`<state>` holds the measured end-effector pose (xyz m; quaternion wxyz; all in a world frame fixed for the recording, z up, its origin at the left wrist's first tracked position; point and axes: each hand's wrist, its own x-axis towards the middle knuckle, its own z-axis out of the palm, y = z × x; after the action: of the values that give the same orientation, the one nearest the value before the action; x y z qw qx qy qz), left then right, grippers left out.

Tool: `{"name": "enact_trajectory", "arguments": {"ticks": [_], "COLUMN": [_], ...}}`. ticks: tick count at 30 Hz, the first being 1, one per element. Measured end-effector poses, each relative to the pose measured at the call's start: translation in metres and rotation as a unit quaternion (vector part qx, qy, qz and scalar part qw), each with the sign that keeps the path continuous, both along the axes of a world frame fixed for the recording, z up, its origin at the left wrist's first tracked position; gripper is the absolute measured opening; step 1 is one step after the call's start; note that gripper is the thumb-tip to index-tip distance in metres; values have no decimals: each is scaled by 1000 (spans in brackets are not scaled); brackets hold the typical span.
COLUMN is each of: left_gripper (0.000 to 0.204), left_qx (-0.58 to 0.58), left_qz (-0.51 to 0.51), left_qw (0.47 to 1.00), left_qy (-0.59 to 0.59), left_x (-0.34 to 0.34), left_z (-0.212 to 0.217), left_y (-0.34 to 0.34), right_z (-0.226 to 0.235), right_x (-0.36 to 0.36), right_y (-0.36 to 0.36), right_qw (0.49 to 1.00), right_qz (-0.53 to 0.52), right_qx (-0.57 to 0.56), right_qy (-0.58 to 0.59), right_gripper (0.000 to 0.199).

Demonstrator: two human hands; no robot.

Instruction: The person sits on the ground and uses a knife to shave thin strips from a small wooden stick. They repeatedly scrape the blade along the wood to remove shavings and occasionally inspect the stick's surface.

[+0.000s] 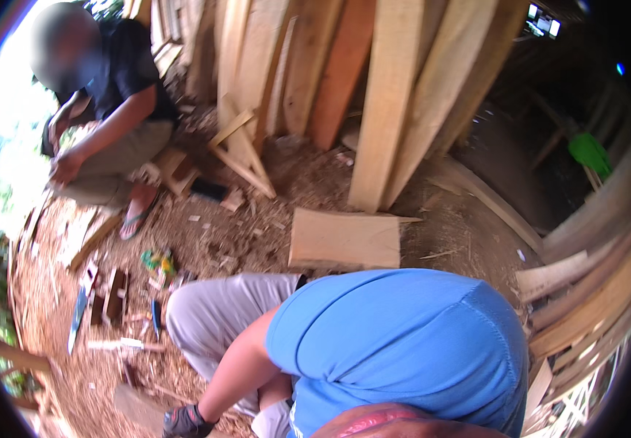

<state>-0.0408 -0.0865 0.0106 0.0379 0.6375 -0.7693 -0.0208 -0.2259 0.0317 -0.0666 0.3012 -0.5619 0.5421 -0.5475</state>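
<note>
My right hand (188,422), in a dark glove with red on it, is low on the ground at the bottom edge. Its fingers look curled, partly cut off by the frame. A flat greyish-brown piece (139,407) touches the glove; whether I grip it is unclear. Up from that hand lie a pale wooden strip (127,344), a slim blue-handled tool (156,318), brown wooden blocks (113,296) and a long blue-grey blade (78,320). My bent knee (198,314) is beside them. My left hand does not show.
A square-cut board (344,241) lies on the shavings beyond my shoulder. Tall planks (388,102) lean at the back. Another person (122,95) sits at the upper left, near a wooden brace (242,153). Stacked boards (585,306) fill the right side.
</note>
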Motion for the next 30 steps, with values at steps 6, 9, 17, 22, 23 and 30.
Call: {"name": "enact_trajectory", "arguments": {"ticks": [6,9,17,22,23,30], "left_gripper": [49,32,44,41,40,38], "left_qx": [-4,-230,-115,-157,-167,-162], "left_qz": [87,-76,40,62,51,-25], "left_qw": [995,970,978,974,974,981], "left_qy": [-52,-23,168,148,143,103], "left_x": [77,86,69,68,66,44], "left_z": [4,9,30,31,33,25], "left_y": [23,44,41,59,62,55], "right_z": [-6,43,-37,32,36,-39], "right_x": [-43,-51,-9,50,60,54], "right_y": [-10,-54,-101,-57,-50,-50], "right_qw": [982,978,977,968,979,964], "right_qz": [65,106,92,203,178,201], "right_qx": [-90,54,111,78,-5,103], "right_qy": [152,172,156,124,97,138], "right_gripper": [64,60,42,51,55,63]}}
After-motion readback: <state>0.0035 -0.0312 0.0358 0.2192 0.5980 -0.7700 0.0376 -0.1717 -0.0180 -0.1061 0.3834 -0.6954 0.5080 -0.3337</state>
